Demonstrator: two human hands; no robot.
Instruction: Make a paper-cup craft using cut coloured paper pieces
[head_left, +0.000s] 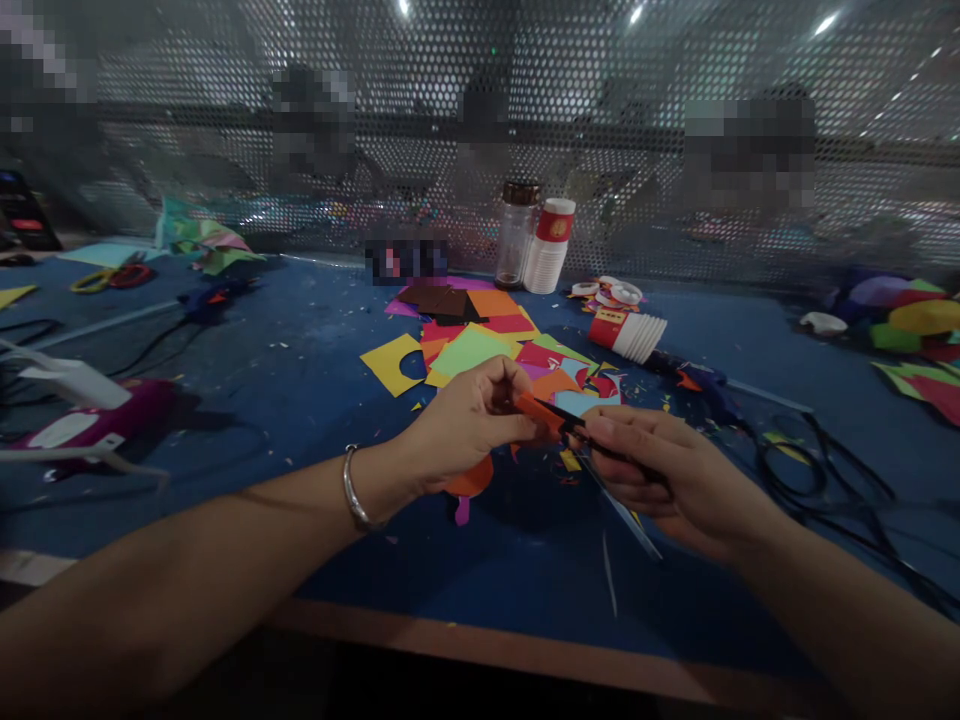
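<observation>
My left hand [487,415], with a silver bangle at its wrist, pinches a small piece of orange paper [541,412]. My right hand [652,465] is closed round the handles of dark scissors [559,412], whose blades lie at the orange paper. The fingers largely cover the scissor handles. Below my left hand, partly hidden by it, an orange paper shape [474,480] lies with a purple strip [462,510] at its lower edge. Just beyond my hands spreads a pile of coloured paper, with a light green sheet [472,352] and a yellow sheet with a curved cutout [391,365].
A glass bottle [517,240] and a stack of paper cups [551,250] stand at the back. More cups [630,332] lie sideways near a glue gun [701,385] with a looping black cord. At left are scissors [112,277], another glue gun [214,298] and a purple device [112,425].
</observation>
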